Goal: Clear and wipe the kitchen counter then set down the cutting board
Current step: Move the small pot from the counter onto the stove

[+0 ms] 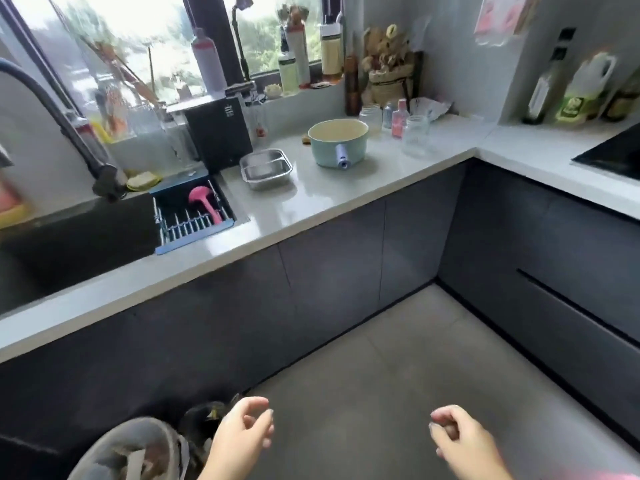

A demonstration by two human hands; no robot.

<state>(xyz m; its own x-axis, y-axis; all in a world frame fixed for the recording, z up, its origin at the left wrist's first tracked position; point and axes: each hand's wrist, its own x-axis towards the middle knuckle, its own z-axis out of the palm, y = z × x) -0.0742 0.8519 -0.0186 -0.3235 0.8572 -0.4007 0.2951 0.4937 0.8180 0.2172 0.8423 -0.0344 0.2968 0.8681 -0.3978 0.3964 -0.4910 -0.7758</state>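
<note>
left hand [242, 431], right hand [460, 441] loosely curled, empty | 1 pot [337, 140] | 2 jars [370, 116] [415, 135]

Daylight pours in through the window [138, 39], which is blown out almost to white, so the bottles on the sill [298, 60] read as dim, hazy shapes against it. The pale counter [329, 199] carries a soft sheen from that light, with faint reflections under the steel tray [266, 168] and the pale green pot [337, 142]. The dark cabinet fronts [329, 265] and the sink [69, 244] stay murky, with little detail. The grey floor [398, 358] is evenly and flatly lit. The whole frame is soft. The bottles at the far right [585, 88] are smeared, and the left hand [242, 431] and right hand [457, 438] blur at the fingertips. Wide-angle distortion bows the counter edge and tilts the uprights near the borders.
</note>
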